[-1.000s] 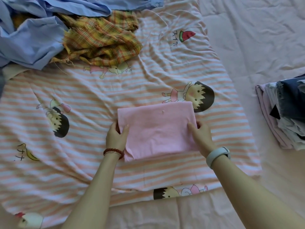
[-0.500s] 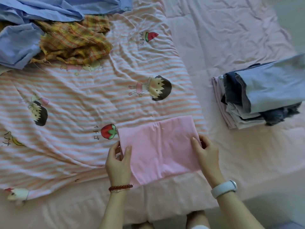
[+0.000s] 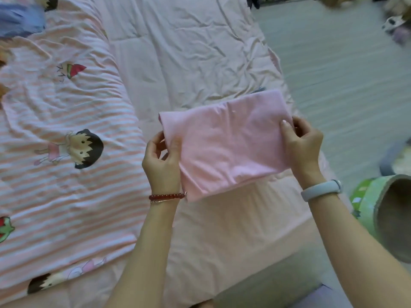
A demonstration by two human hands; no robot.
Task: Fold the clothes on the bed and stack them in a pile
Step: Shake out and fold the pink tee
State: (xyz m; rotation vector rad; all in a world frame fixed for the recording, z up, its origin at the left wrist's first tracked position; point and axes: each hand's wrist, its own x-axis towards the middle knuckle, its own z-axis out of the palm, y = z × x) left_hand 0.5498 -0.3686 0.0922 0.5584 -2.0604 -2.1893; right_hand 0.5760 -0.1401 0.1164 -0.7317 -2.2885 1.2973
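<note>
A folded pink garment [image 3: 226, 141] is held up above the right part of the bed [image 3: 189, 52]. My left hand [image 3: 162, 161] grips its left edge, thumb on top and fingers curled under. My right hand [image 3: 303, 143] grips its right edge the same way. The garment hides the stack of folded clothes; only a small dark corner [image 3: 259, 89] shows above its top edge. A bit of blue clothing [image 3: 20, 21] lies blurred at the top left.
A pink striped cartoon-print blanket [image 3: 55, 152] covers the bed's left half. Grey floor [image 3: 344, 74] lies to the right of the bed. A green rolled mat [image 3: 382, 216] stands by the bed's right side. Blurred items sit at the top right.
Both hands lifted the pink garment off the striped blanket and carried it right, over the stack of folded clothes. The view swung right, so the unfolded clothes mostly left the frame.
</note>
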